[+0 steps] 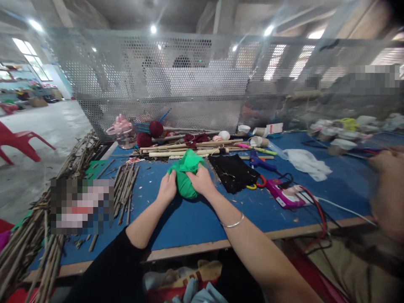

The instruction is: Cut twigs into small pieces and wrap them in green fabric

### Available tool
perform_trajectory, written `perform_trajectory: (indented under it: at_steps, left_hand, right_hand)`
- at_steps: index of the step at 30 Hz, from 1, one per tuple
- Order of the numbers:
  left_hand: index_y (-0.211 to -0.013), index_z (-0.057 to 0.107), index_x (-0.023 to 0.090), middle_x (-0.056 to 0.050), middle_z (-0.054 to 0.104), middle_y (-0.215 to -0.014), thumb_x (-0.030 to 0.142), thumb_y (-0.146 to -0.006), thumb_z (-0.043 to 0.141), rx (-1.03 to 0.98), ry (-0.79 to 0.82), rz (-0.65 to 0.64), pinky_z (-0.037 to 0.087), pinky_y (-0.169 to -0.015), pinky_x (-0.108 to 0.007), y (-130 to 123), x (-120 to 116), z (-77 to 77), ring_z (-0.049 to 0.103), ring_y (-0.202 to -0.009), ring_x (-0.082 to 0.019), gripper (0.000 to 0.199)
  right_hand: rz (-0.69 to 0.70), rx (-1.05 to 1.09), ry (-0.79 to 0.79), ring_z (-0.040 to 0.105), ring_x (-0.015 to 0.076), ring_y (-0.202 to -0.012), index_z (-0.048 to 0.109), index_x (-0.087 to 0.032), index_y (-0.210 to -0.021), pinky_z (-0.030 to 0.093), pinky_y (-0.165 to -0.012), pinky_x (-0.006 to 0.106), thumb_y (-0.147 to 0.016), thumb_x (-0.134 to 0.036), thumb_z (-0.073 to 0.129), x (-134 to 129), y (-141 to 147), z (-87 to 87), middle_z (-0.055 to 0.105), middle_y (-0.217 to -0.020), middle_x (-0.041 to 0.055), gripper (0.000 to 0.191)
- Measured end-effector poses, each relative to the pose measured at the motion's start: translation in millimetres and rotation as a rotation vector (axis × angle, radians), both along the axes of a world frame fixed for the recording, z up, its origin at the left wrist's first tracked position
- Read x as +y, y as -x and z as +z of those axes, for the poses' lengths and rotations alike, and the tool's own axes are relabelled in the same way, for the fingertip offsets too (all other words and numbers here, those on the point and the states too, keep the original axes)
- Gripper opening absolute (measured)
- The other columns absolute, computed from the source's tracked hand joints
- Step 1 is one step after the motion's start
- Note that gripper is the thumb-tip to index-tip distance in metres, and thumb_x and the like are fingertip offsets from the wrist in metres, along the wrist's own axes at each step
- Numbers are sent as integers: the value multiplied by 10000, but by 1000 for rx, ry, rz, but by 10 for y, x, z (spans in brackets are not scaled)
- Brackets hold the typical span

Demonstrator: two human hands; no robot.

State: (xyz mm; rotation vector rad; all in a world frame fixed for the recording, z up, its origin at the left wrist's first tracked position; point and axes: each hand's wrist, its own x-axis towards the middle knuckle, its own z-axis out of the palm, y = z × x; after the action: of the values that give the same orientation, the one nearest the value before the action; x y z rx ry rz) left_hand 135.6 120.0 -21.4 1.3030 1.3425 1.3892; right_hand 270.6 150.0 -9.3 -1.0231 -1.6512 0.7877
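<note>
A rounded bundle of bright green cloth (187, 185) is held between both hands, just above the blue table. My left hand (167, 187) grips its left side, the fingers closed on the fabric. On the right side my right hand (201, 181), with a silver bangle at the wrist, pinches the cloth near its gathered top. What lies inside the bundle, if anything, is hidden. Close by on the right is a black cloth (234, 172), with orange- and yellow-handled scissors (260, 182) partly under it. Behind the bundle lie several bamboo sticks (158, 154).
Dry twigs (124, 189) cover the left side. A blue glue gun (261, 162), a magenta power strip (285, 194) with cables and a white plastic bag (307, 163) lie right. Dark red yarn balls (155, 128) sit before a perforated metal screen (189, 88). Another person's arm (389, 189) is at far right.
</note>
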Motion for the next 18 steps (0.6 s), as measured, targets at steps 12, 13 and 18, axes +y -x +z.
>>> perform_trajectory:
  at_steps: [12,13,18]
  left_hand:
    - [-983,683,188,-61,436,-1347,398,-782,568,-71,-281,-134,253,-1079,-329,38,-4,84,363,-1274,-221,313]
    - [-1010,675,190,-62,430,-1354,403,-781,573,-91,-259,-169,244,-1083,-331,40,2,73,346,-1286,-225,329]
    - [-1387,279,273,-93,348,-1420,517,-742,586,-299,-80,-219,299,-1043,-435,126,29,23,367,-1269,-265,755]
  right_hand:
    - [394,149,177,618,222,-920,649,-159,-983,458,-875,371,-681,-319,663,-63,-21,145,675,-1011,62,342]
    - [385,173,193,624,225,-901,657,-154,-950,463,-864,372,-655,-312,683,-65,-21,147,681,-985,63,336]
    - [284,315,296,643,234,-827,659,-150,-871,490,-818,381,-570,-325,743,-74,0,114,700,-896,63,359]
